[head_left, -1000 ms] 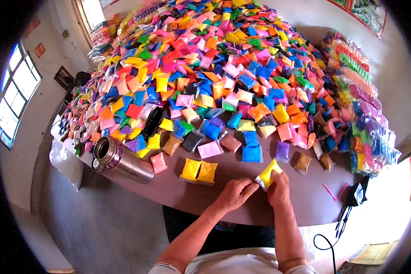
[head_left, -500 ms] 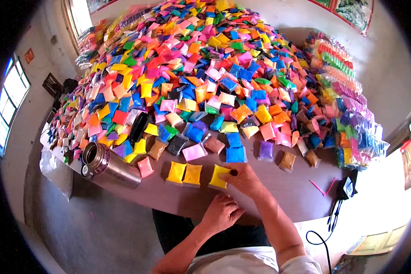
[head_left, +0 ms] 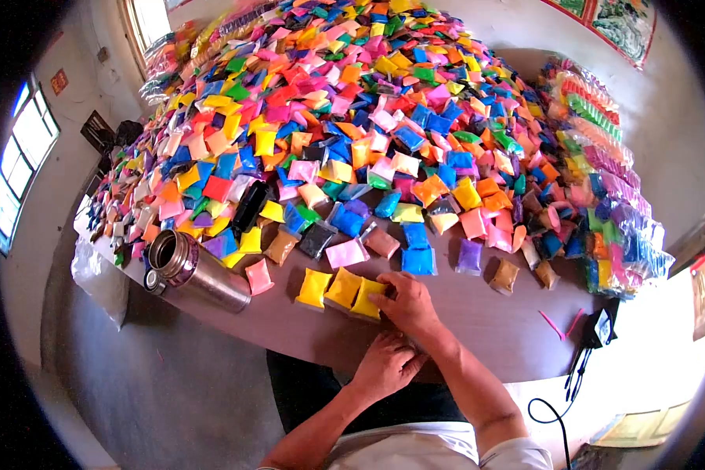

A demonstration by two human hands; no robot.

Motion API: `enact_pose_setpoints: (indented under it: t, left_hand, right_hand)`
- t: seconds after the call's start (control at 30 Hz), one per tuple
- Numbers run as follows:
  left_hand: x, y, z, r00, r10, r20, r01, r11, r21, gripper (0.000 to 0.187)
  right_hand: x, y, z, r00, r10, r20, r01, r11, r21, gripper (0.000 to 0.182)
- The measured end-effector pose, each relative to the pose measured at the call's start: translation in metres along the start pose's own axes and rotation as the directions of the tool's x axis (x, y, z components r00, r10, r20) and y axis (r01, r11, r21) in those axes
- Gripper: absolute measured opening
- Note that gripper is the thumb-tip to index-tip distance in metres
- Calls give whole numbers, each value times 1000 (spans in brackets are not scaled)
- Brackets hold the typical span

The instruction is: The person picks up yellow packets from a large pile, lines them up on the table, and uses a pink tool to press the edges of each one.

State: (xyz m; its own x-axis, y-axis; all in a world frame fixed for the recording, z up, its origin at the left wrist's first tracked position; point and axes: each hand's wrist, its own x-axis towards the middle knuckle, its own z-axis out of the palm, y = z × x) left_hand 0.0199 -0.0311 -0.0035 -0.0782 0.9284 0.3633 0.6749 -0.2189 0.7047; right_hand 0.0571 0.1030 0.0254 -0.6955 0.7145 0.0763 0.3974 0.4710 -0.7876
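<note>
Three yellow packets lie in a row near the table's front edge: a left packet (head_left: 313, 288), a middle packet (head_left: 343, 289) and a right packet (head_left: 366, 298). The fingertips of my right hand (head_left: 409, 305) are closed on the right packet's right edge. This packet touches or slightly overlaps the middle one. Just below, my left hand (head_left: 387, 365) rests at the table edge with its fingers curled. No packet shows in it, and its fingertips are partly hidden near my right wrist.
A huge heap of colourful packets (head_left: 329, 117) covers the table's back. On the left lies a steel thermos (head_left: 211, 274), its mouth open, near a black cylinder (head_left: 251, 205). At right are stacked bagged packets (head_left: 619, 211), pink strips (head_left: 560, 326) and a black cabled device (head_left: 601, 327).
My right hand has slid the right yellow packet leftward against the middle one. The middle packet now sits tilted. My left hand stays near the table edge. The camera view has shifted slightly.
</note>
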Motion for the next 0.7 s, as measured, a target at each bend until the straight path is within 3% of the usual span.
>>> enact_pose_setpoints:
  t: [0.1, 0.17, 0.2, 0.27, 0.3, 0.43, 0.5, 0.57, 0.6, 0.63, 0.67, 0.7]
  left_hand:
    - [2, 3, -2, 1000, 7, -7, -7, 1000, -14, 14]
    - [4, 4, -2, 1000, 12, -22, -13, 999, -41, 14]
    - [2, 3, -1, 1000, 4, -13, -4, 1000, -30, 14]
    - [4, 2, -1, 1000, 0, 1, 0, 1000, -21, 14]
    - [5, 5, -2, 1000, 5, -20, -6, 1000, -24, 14]
    - [6, 1, 1, 1000, 17, -24, -16, 1000, 4, 16]
    - [6, 1, -1, 1000, 18, 8, -18, 1000, 22, 18]
    - [5, 4, -3, 999, 9, 41, -11, 999, 40, 19]
    - [7, 5, -4, 1000, 30, 7, -30, 999, 31, 21]
    - [9, 6, -4, 998, 54, -30, -53, 998, 23, 24]
    - [9, 6, -4, 998, 59, -31, -58, 998, 24, 24]
    - [9, 5, -4, 998, 57, -33, -57, 998, 19, 24]
  right_hand:
    - [-3, 1, 2, 997, -27, -75, 27, 1000, 2, 33]
    - [-5, 2, 6, 968, -170, -185, 155, 984, -91, 35]
    - [-7, 3, 6, 967, -166, -194, 149, 984, -97, 35]
    - [-8, 2, 5, 960, -246, -134, 224, 962, -158, 31]
    - [-7, 4, 6, 978, -194, -73, 185, 977, -110, 27]
    - [-3, -1, -4, 979, -178, -101, 170, 982, -82, 22]
    - [9, 0, -21, 929, -76, -362, 39, 993, -108, 18]
    - [36, 21, -49, 777, -275, -566, 162, 956, -243, 16]
    - [51, 22, -62, 725, -182, -665, 126, 983, -132, 18]
    - [67, 33, -76, 646, -230, -728, 139, 973, -184, 17]
    - [79, 40, -92, 738, -97, -667, -25, 985, -171, 21]
    - [96, 55, -97, 649, -133, -749, -38, 978, -207, 22]
